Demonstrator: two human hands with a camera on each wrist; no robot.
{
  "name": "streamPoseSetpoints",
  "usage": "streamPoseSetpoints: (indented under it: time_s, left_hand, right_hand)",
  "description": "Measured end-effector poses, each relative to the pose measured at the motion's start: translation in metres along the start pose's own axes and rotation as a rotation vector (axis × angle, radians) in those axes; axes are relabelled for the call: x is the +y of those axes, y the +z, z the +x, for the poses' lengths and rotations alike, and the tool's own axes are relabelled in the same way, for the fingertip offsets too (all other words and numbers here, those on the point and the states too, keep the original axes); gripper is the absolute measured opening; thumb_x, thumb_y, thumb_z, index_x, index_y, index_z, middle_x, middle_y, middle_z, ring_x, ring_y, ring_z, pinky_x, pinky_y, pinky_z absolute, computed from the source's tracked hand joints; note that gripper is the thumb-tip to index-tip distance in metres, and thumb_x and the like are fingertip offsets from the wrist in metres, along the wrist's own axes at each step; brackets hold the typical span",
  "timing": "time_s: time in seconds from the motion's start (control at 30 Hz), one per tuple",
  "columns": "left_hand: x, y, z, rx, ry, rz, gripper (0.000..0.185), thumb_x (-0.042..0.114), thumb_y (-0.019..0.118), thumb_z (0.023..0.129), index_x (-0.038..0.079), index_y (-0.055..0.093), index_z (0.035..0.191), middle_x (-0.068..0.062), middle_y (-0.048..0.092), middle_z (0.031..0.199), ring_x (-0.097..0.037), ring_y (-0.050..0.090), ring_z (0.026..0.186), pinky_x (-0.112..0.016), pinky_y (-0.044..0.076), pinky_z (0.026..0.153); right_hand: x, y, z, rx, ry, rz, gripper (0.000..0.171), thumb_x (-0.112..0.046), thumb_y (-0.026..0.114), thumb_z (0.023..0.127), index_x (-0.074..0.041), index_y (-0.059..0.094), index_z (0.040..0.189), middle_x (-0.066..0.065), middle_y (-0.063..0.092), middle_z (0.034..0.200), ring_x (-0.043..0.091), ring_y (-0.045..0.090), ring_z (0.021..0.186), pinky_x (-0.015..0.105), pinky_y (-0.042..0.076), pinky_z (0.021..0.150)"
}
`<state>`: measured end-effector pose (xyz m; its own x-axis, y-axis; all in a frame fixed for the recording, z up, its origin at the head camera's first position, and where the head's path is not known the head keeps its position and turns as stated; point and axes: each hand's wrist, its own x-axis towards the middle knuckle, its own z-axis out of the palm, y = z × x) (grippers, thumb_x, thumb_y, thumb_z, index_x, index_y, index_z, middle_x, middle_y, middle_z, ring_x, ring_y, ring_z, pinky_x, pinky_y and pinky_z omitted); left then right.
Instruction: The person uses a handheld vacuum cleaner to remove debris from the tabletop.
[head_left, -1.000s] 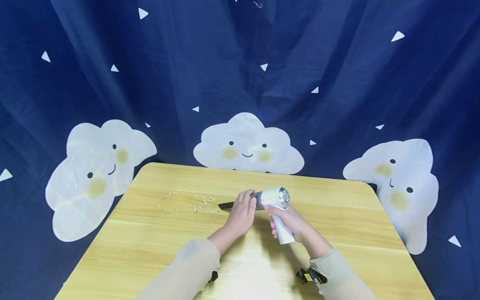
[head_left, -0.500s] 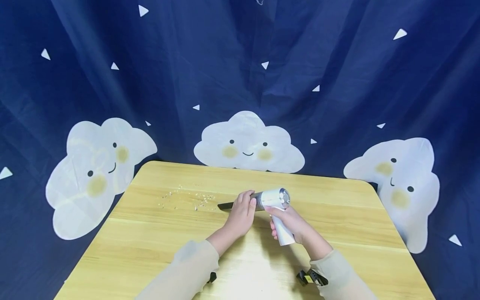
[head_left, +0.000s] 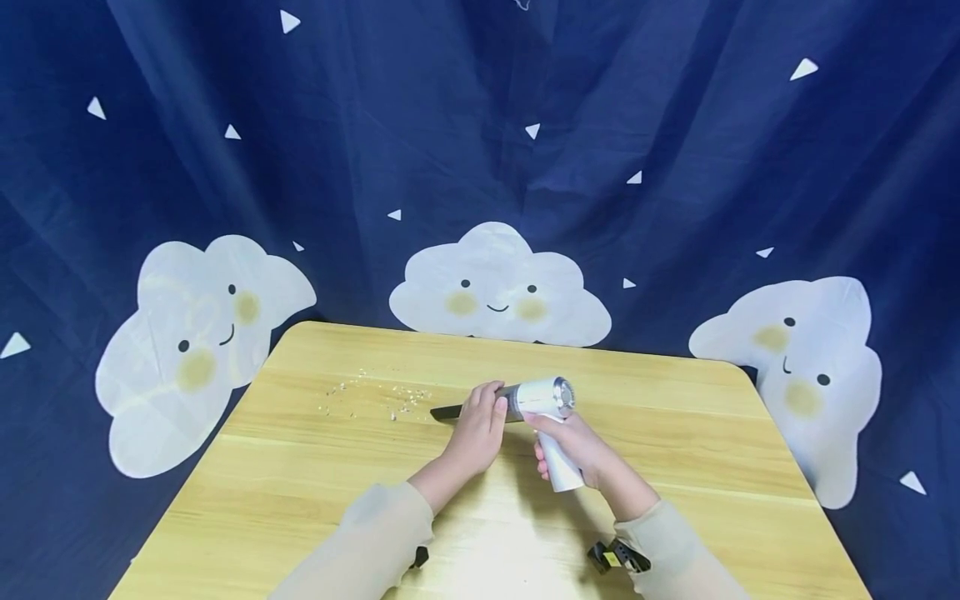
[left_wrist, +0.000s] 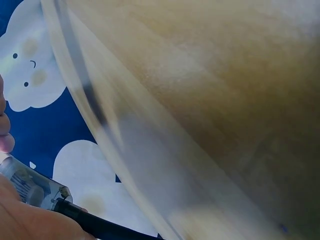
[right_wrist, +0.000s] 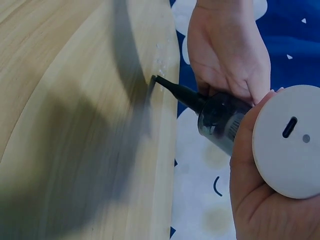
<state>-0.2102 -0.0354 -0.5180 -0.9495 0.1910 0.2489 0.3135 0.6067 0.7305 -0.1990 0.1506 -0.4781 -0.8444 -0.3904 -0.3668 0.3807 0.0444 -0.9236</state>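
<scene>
A small handheld vacuum (head_left: 546,396) with a white body, a dark see-through dust chamber (right_wrist: 222,120) and a thin black nozzle (head_left: 446,412) lies low over the wooden table (head_left: 300,483). My right hand (head_left: 577,450) grips its white handle, whose round end cap (right_wrist: 290,142) faces the right wrist view. My left hand (head_left: 476,429) curls over the front of the vacuum where nozzle meets chamber (left_wrist: 30,187). The nozzle tip (right_wrist: 152,82) points left and sits just short of a scatter of pale crumbs (head_left: 375,396), which also show as crumbs (right_wrist: 161,55) at the table's edge.
A dark blue curtain (head_left: 480,125) printed with white smiling clouds (head_left: 498,287) hangs behind and around the table. Bare wood stretches left of the crumbs and along the near side. A black and yellow wrist strap (head_left: 615,557) sits on my right sleeve.
Both hands and the vacuum have shifted slightly left, bringing the nozzle tip closer to the crumbs. Both holds are unchanged.
</scene>
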Motion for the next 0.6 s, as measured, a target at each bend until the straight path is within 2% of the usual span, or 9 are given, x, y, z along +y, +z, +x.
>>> streamPoseSetpoints:
  time_s: [0.6]
  left_hand:
    - [-0.0077,-0.0075,-0.0057,-0.004,-0.018,0.023,0.053,0.035,0.025,0.111,0.000,0.040,0.148,-0.022,0.041,0.148,-0.039,0.042,0.134,-0.052,0.035,0.113]
  right_hand:
    - [0.0023,0.0098,0.0048,-0.014,0.002,-0.001,0.037,-0.037,0.064,0.097,-0.004,0.048,0.097,0.004,0.059,0.060,0.013,0.058,0.046,0.029,0.054,0.047]
